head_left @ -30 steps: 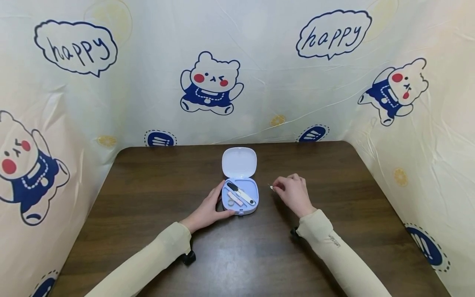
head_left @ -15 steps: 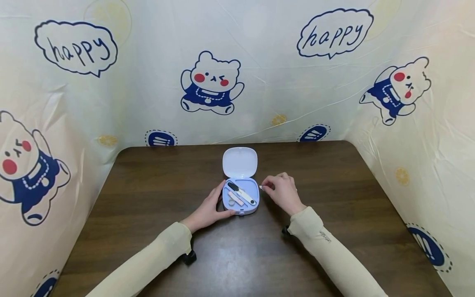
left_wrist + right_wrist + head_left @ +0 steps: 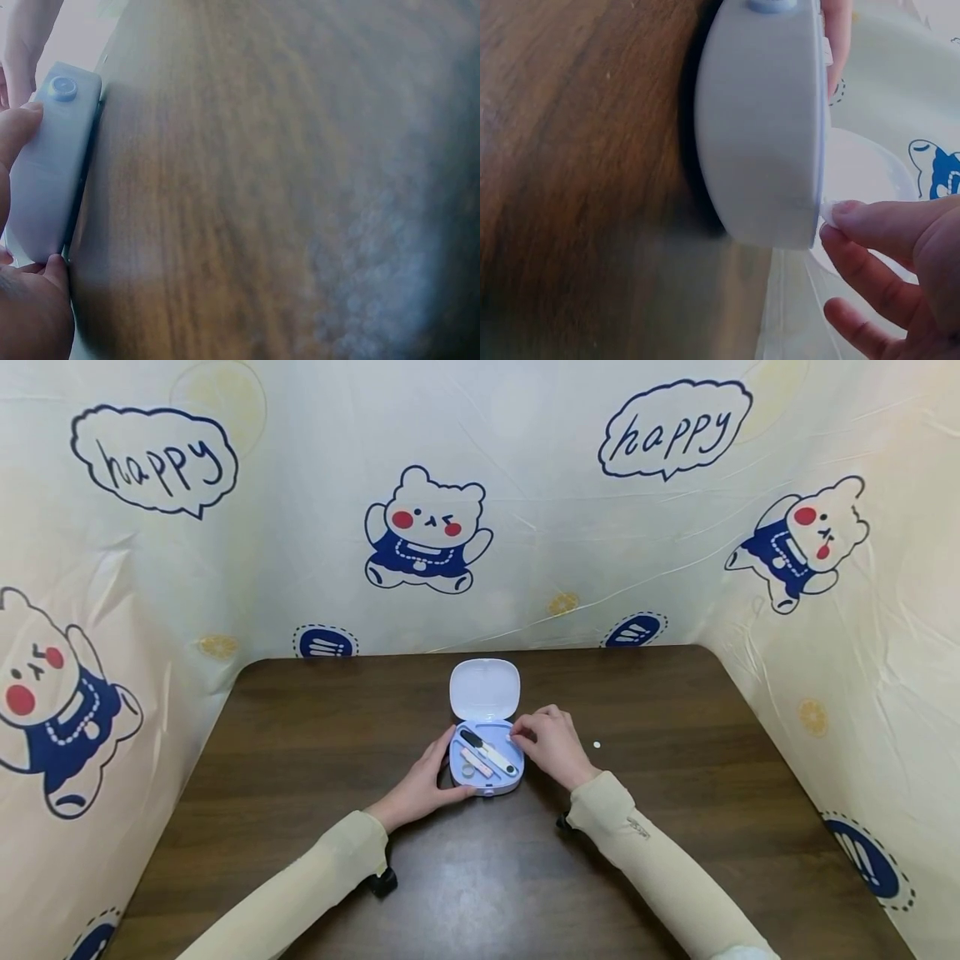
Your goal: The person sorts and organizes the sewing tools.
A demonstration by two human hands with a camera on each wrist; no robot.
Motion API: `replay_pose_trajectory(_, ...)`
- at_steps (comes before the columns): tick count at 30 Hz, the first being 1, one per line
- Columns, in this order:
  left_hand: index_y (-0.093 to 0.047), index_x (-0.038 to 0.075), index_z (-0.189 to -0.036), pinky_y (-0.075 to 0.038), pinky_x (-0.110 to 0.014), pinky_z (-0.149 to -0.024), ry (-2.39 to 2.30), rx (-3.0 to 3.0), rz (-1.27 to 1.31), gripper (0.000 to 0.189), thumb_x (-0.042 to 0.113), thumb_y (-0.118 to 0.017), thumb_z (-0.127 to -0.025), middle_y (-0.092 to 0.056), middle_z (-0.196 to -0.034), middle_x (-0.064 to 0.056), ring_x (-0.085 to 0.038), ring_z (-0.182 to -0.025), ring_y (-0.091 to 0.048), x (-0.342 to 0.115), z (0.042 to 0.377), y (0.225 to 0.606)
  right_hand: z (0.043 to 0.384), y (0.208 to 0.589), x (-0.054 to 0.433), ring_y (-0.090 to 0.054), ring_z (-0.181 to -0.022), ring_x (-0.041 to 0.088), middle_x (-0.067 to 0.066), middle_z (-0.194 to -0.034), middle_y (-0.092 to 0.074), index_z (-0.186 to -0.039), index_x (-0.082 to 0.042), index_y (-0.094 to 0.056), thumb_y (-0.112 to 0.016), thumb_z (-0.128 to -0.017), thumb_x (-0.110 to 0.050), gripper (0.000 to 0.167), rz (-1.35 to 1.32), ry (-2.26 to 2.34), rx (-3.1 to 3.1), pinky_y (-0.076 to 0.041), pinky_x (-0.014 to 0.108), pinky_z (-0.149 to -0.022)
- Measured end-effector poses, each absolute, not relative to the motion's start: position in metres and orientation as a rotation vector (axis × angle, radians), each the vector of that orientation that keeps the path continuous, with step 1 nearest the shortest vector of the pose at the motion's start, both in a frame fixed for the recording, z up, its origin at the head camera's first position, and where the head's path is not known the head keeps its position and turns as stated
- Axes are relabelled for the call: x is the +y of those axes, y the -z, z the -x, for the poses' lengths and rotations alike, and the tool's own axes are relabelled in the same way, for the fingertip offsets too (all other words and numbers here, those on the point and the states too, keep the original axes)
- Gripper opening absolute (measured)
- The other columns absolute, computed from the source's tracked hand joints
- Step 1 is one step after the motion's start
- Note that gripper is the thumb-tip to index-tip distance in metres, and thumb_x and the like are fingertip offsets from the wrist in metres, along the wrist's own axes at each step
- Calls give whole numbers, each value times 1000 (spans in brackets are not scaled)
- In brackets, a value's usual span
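A lavender-blue case [image 3: 487,791] stands on the table with its lid [image 3: 484,689] raised. My left hand [image 3: 415,791] holds its left side and front corner; in the left wrist view the thumb [image 3: 19,127] lies by the round button [image 3: 63,88]. Inside the case are a slim black-and-white tool [image 3: 491,754], a pink-and-white stick [image 3: 476,763] and a small ring [image 3: 468,770]. Over the case's right rim, my right hand [image 3: 555,746] pinches a tiny white piece [image 3: 829,214] between thumb and forefinger. Its exact kind is too small to tell.
A small white round piece [image 3: 596,744] lies on the brown table [image 3: 322,718], right of my right hand. Behind the table and along its sides hangs a cloth printed with bears [image 3: 427,527].
My right hand has moved left with the tiny white piece, from beside the case to over its right rim. The round piece on the table has come into sight. The left hand stays put.
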State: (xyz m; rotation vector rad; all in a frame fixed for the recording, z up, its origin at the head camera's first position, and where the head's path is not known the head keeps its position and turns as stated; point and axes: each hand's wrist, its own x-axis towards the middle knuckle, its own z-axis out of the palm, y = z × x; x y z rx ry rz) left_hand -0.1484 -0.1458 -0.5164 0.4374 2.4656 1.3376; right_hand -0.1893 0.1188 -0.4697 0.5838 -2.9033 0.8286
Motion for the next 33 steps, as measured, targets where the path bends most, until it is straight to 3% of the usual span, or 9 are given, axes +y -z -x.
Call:
replay_pose_trajectory(12, -8, 16, -169, -31, -47, -122, -1337, 2476, -444, 115, 48, -83, -88, -22, -170, -12, -27, -152, -35, -146, 149, 518, 196, 474, 110, -55, -108, 25, -1, -93, -76, -97, -17, -82, -80, -94, -17, 4, -630, -750, -2900, -39, 50, -106)
replay_pose_trajectory(33, -7, 15, -169, -30, -47, -123, -1339, 2470, -450, 116, 47, -83, -88, -20, -171, -13, -27, -153, -33, -147, 149, 520, 196, 477, 104, -57, -106, 25, 2, -99, -77, -101, -15, -83, -81, -93, -20, 9, -716, -553, -2852, -43, 49, -102)
